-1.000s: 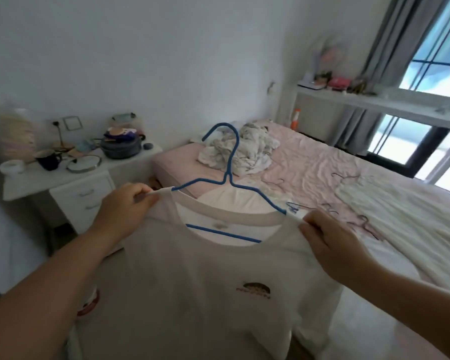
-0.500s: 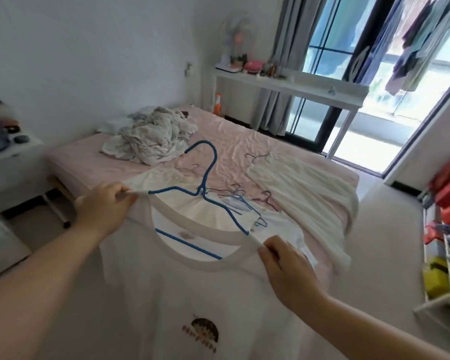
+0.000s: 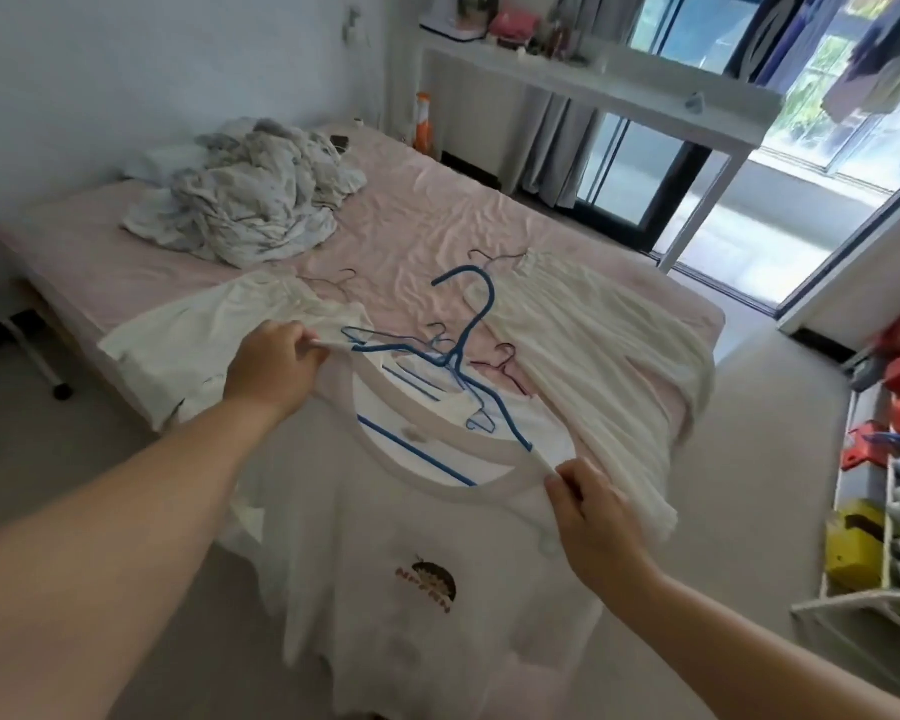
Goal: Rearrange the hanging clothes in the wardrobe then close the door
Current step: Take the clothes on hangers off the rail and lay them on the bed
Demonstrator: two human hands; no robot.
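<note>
I hold a white T-shirt (image 3: 417, 537) with a small brown print on its chest, hung on a blue hanger (image 3: 463, 324). My left hand (image 3: 274, 363) grips the shirt's left shoulder and my right hand (image 3: 591, 517) pinches its right shoulder by the neckline. The shirt hangs over the near corner of the pink bed (image 3: 411, 220). On the bed lie a white pleated garment (image 3: 593, 356), another white garment (image 3: 219, 335) and several loose wire hangers (image 3: 505, 361). No wardrobe is in view.
A crumpled grey-white pile of bedding (image 3: 250, 194) lies at the bed's far left. A white desk (image 3: 619, 80) stands past the bed before the balcony windows. A shoe rack (image 3: 894, 511) with colourful items lines the right wall. Grey floor lies between bed and rack.
My view has swung right, from the bedside table to the bed and windows. Both hands have carried the shirt on its hanger along, and it is tilted down over the bed.
</note>
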